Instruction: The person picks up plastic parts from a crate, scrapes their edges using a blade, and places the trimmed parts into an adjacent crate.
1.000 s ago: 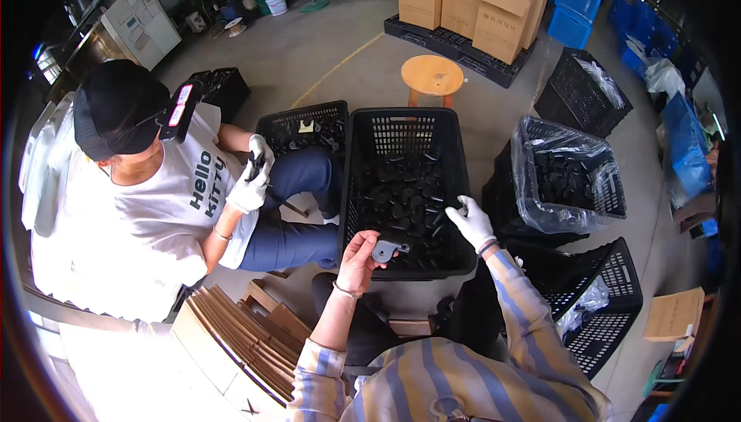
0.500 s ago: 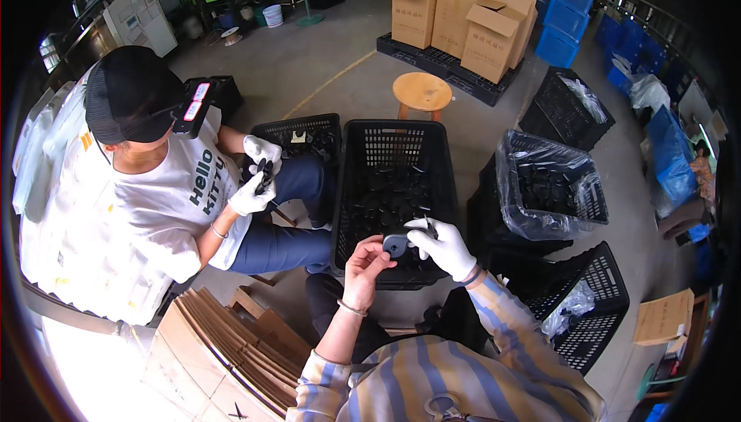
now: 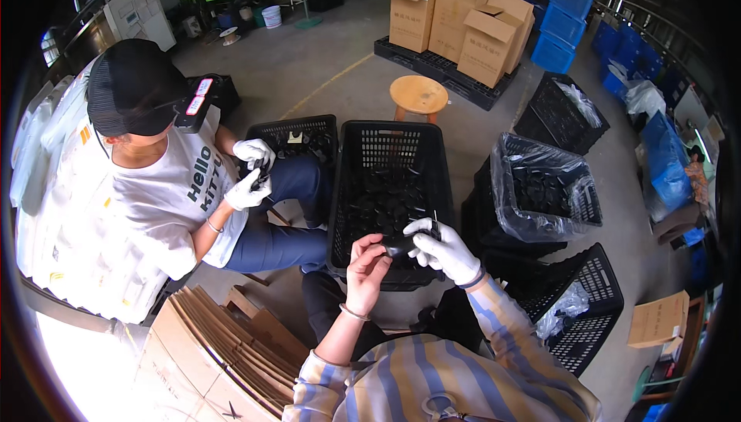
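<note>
A small black plastic part (image 3: pixel 398 246) with rounded edges is pinched between the fingers and thumb of my bare left hand (image 3: pixel 366 271). On my right hand (image 3: pixel 446 254) is a white glove, and its fingers are closed around a slim black-handled tool (image 3: pixel 435 225) whose thin tip points up. The gloved fingertips also reach the right side of the part. Both hands are over the near end of a deep black crate (image 3: pixel 392 133), which holds many similar black parts (image 3: pixel 382 198). The kind of tool is too small to make out.
A seated co-worker (image 3: pixel 166 183) in white gloves handles small dark pieces at the left, beside another black crate (image 3: pixel 332 123). At right stands a plastic-lined crate (image 3: pixel 502 214) of parts; a tilted crate (image 3: pixel 606 283) is nearer. Flattened cartons (image 3: pixel 208 352) lean at lower left. A stool (image 3: pixel 418 95) stands beyond.
The black part has been turned in my left hand, from its broad face with a hole to a more tilted, shiny side. The tool in my right hand now points more upright.
</note>
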`<state>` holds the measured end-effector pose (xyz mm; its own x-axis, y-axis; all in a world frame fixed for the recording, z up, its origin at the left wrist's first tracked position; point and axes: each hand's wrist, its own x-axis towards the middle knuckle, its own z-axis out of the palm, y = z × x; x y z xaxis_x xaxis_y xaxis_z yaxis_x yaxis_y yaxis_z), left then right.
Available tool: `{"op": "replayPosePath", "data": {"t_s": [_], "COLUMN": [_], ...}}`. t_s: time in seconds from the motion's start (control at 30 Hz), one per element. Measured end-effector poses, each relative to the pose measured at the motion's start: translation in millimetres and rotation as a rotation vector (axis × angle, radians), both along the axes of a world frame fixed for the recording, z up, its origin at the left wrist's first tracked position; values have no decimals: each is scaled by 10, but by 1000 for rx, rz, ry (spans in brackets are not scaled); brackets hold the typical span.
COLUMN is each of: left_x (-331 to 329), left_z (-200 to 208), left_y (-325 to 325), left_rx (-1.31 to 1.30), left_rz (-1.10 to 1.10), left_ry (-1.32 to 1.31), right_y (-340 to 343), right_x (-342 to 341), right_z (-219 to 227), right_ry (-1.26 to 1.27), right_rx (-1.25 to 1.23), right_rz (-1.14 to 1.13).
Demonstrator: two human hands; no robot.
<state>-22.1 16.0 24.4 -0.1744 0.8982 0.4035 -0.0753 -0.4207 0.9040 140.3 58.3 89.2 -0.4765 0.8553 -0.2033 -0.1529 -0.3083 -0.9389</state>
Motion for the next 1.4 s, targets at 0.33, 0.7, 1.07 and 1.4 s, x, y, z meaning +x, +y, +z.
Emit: {"op": "replayPosePath", "data": {"t_s": [0.33,0.7,1.07,1.4], "left_x": [-80,-6,97,-101], "left_z": [103,51,-50,66], "left_y": [-87,-111,-143,-127], "left_rx": [-419,-329,-274,-588], "left_rz": [-590,-361,-299,-947], "left_ry": [-858,-667,-589,-811], "right_y": [107,33,41,139], "right_x": [219,148,-82,-118], "right_z": [205,39,-6,114], "right_ry": [-343,-219,-414,-431], "right_rx": [834,363,500,684], "right_rz": [389,153,-20,177]}}
